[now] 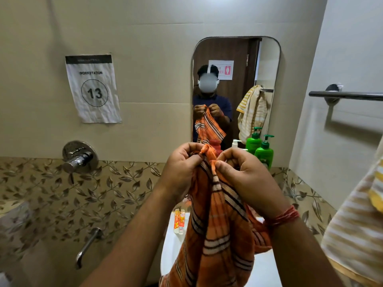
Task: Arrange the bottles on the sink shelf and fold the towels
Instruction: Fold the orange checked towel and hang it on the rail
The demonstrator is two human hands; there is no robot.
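Both hands are raised in front of the wall mirror [236, 88], each pinching the top edge of an orange cotton towel with black and white stripes [219, 228]. The left hand [182, 168] has its fingers curled and its thumb pressed on a bunched orange corner; the right hand [246, 177], with a red thread band [285, 216] round its wrist, pinches the cloth just beside it, so the two grips nearly touch. The towel hangs down from the hands in loose folds over the white sink [263, 270], hiding most of it. Behind the hands, on the shelf below the mirror, stand a green pump bottle [264, 153], a white pump bottle [236, 143] and a red-capped bottle [214, 144]; a second green bottle shape beside them may be the mirror's reflection. Two small orange tubes [179, 221] lie side by side on the sink's rim, left of the hanging towel. A yellow and white striped towel [356, 230] hangs at the right edge, below a metal towel bar [348, 95]. On the tiled wall to the left are a paper sign reading WORKSTATION 13 [93, 89], a chrome mixer knob [79, 157] and a chrome spout [87, 247].
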